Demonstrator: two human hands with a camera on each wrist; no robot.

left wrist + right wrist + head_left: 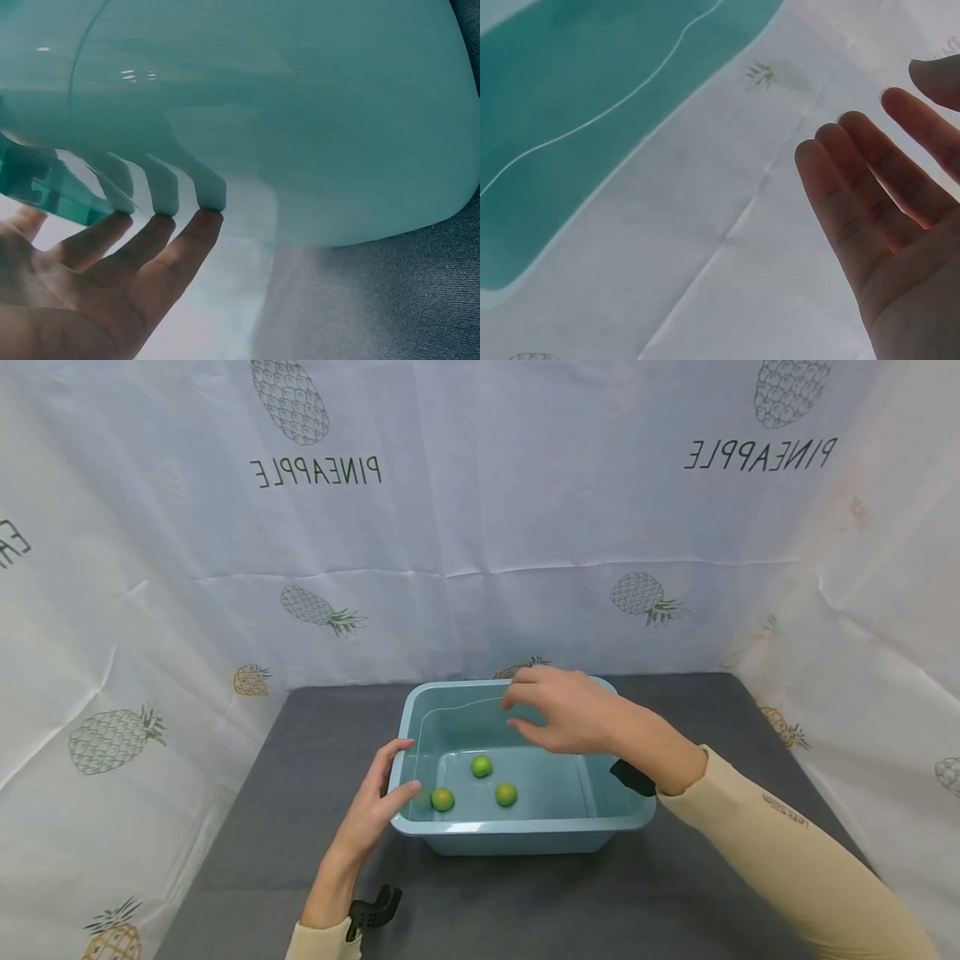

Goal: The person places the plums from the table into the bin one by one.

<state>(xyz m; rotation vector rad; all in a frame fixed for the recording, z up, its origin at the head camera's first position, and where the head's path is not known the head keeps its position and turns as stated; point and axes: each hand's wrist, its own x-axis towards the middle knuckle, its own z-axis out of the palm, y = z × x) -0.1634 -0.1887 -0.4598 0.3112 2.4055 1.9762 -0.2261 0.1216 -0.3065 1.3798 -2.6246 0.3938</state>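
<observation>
Three green fruits point(506, 794) sit in the basin point(525, 827); left hand point(367, 802), fingers straight, touches its side, best done gently; relaxed right hand point(562, 710) hovers, holding nothing.

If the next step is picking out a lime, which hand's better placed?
Probably right: the right hand hangs empty over the blue basin with the limes; the left hand is occupied at its left rim.

Head view's bright, pretty even. Left wrist cam catches small white glare spots on the glossy tub point(300, 112). Right wrist's dimmer and hazy, right hand point(907, 262) shadowed, maybe slightly out of focus.
</observation>
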